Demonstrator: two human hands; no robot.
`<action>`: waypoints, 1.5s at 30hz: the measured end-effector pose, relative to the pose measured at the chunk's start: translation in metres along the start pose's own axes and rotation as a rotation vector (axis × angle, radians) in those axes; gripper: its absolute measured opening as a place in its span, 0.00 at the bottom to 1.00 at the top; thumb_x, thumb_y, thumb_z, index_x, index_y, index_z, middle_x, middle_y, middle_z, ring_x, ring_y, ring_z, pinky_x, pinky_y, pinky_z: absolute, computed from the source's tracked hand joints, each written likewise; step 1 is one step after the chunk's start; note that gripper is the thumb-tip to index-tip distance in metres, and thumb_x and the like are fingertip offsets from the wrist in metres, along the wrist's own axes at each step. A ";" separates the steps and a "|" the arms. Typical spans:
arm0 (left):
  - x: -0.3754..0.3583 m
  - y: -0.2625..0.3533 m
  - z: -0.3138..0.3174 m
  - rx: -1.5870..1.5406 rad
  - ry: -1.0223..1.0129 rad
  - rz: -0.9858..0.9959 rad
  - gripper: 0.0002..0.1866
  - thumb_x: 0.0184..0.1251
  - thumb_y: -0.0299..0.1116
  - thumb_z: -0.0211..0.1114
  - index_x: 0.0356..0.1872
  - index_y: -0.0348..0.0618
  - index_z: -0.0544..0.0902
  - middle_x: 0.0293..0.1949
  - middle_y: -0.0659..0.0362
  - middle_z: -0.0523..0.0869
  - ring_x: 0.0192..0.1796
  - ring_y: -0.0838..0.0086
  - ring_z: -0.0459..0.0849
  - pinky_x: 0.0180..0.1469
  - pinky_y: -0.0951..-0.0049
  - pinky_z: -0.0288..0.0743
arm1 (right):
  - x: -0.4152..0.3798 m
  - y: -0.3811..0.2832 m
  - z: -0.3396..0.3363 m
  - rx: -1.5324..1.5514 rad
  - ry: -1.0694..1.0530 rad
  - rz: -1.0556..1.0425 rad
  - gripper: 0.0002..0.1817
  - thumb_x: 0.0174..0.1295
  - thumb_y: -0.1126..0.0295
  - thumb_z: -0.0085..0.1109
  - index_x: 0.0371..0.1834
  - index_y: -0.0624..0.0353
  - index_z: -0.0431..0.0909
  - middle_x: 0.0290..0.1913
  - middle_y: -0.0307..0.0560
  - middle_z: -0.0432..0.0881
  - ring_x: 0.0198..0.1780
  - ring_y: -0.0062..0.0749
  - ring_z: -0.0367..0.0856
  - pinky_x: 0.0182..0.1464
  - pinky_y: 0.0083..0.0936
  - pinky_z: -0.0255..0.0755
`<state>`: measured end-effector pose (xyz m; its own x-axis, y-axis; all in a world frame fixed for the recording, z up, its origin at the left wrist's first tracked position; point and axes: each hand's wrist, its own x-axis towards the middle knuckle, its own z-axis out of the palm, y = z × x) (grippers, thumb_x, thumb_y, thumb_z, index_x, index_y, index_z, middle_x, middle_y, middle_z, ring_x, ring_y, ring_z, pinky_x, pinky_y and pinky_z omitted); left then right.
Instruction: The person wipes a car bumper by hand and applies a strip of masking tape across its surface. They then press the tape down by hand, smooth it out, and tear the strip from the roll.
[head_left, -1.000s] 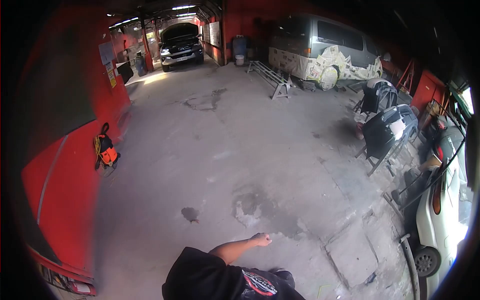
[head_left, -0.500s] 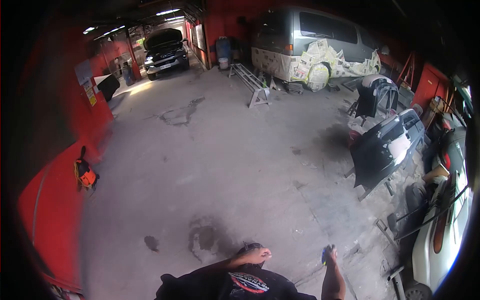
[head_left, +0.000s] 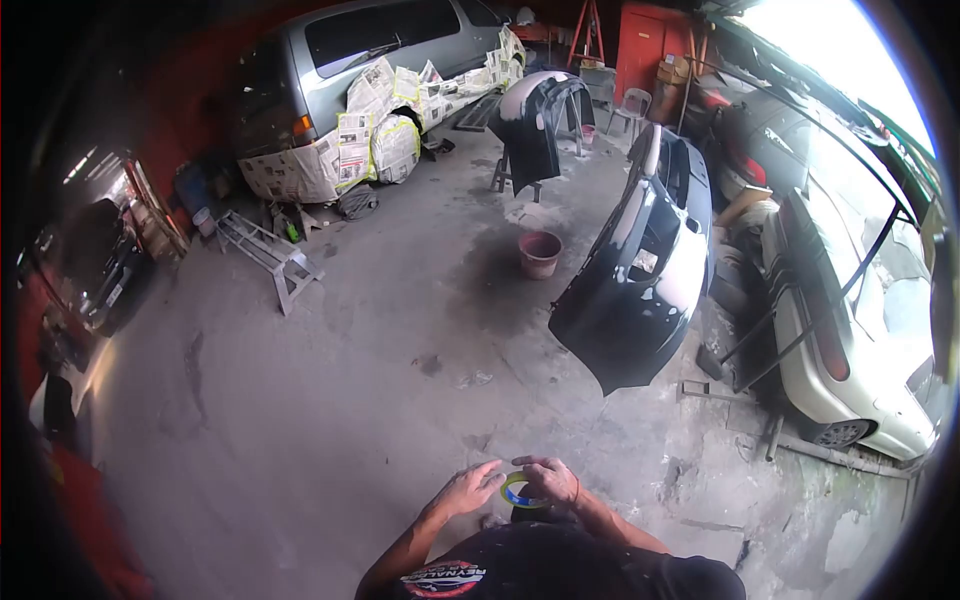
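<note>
In front of my waist, my right hand (head_left: 549, 480) is closed around one side of a roll of yellow-green masking tape (head_left: 508, 495). The roll is tilted so its ring faces me, with some blue on its inner side. Just left of it, my left hand (head_left: 468, 490) has its fingers stretched out toward the roll. Its fingertips come close to those of my right hand. Whether they touch the tape cannot be made out.
A dark bumper (head_left: 620, 310) with pale patches stands ahead to the right, near a reddish bucket (head_left: 540, 262). Another bumper (head_left: 530, 140) is behind. A van (head_left: 300, 75) masked with newspaper, a metal bench (head_left: 265, 250) and a white car (head_left: 810, 330) surround the concrete floor.
My view has swung to the right, toward the bumpers and the white car. My hands, apart before, have come together in front of me, the tape roll between them in my right hand.
</note>
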<state>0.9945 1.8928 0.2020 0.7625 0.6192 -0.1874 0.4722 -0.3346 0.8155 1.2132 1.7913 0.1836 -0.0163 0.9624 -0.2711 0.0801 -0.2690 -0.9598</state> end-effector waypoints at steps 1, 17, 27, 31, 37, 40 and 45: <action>0.028 0.001 -0.017 -0.029 -0.079 0.015 0.31 0.76 0.53 0.56 0.65 0.36 0.75 0.61 0.41 0.81 0.63 0.51 0.81 0.64 0.59 0.74 | 0.029 0.002 -0.006 0.179 0.045 0.072 0.23 0.69 0.66 0.47 0.62 0.66 0.77 0.47 0.49 0.86 0.40 0.26 0.83 0.45 0.26 0.79; 0.439 -0.092 -0.337 -0.139 0.407 -0.003 0.18 0.73 0.44 0.64 0.49 0.37 0.82 0.39 0.45 0.89 0.42 0.54 0.89 0.44 0.60 0.79 | 0.597 -0.227 -0.172 -0.291 -0.238 -0.231 0.22 0.67 0.63 0.49 0.60 0.61 0.79 0.41 0.58 0.87 0.43 0.41 0.86 0.49 0.34 0.78; 0.684 -0.177 -0.528 -0.017 0.021 -0.150 0.23 0.72 0.50 0.62 0.52 0.40 0.80 0.41 0.43 0.88 0.46 0.49 0.88 0.47 0.57 0.79 | 0.876 -0.255 -0.237 -0.309 -0.226 -0.185 0.20 0.69 0.64 0.51 0.58 0.63 0.81 0.40 0.58 0.85 0.36 0.35 0.86 0.37 0.31 0.79; 0.799 -0.199 -0.633 0.040 -0.219 0.135 0.23 0.72 0.52 0.62 0.51 0.41 0.80 0.39 0.41 0.86 0.45 0.45 0.86 0.47 0.55 0.78 | 0.948 -0.313 -0.263 -0.228 -0.091 0.120 0.22 0.65 0.66 0.51 0.59 0.62 0.80 0.45 0.54 0.86 0.36 0.32 0.84 0.39 0.29 0.80; 0.952 -0.198 -0.729 0.172 -0.331 0.419 0.21 0.76 0.47 0.58 0.52 0.37 0.77 0.44 0.41 0.86 0.49 0.45 0.84 0.48 0.53 0.77 | 1.086 -0.319 -0.325 -0.318 0.067 -0.141 0.30 0.44 0.73 0.70 0.56 0.66 0.78 0.60 0.55 0.81 0.55 0.47 0.84 0.56 0.33 0.81; 1.022 -0.211 -0.752 0.061 -0.292 0.334 0.20 0.77 0.44 0.57 0.56 0.36 0.76 0.47 0.41 0.85 0.52 0.46 0.84 0.51 0.54 0.77 | 1.149 -0.359 -0.353 0.214 0.190 0.222 0.22 0.60 0.68 0.61 0.57 0.66 0.79 0.58 0.54 0.82 0.55 0.43 0.84 0.54 0.31 0.80; 1.136 -0.254 -0.789 -0.074 -0.238 0.063 0.22 0.75 0.45 0.59 0.59 0.39 0.76 0.47 0.41 0.86 0.53 0.45 0.84 0.53 0.55 0.78 | 1.283 -0.369 -0.420 -0.044 0.133 0.157 0.20 0.67 0.65 0.52 0.57 0.64 0.81 0.54 0.53 0.84 0.55 0.43 0.84 0.57 0.32 0.79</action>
<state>1.3917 3.2419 0.2135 0.8761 0.4115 -0.2512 0.3934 -0.3089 0.8659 1.5811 3.1408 0.2210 0.1317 0.9060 -0.4023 0.1149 -0.4171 -0.9016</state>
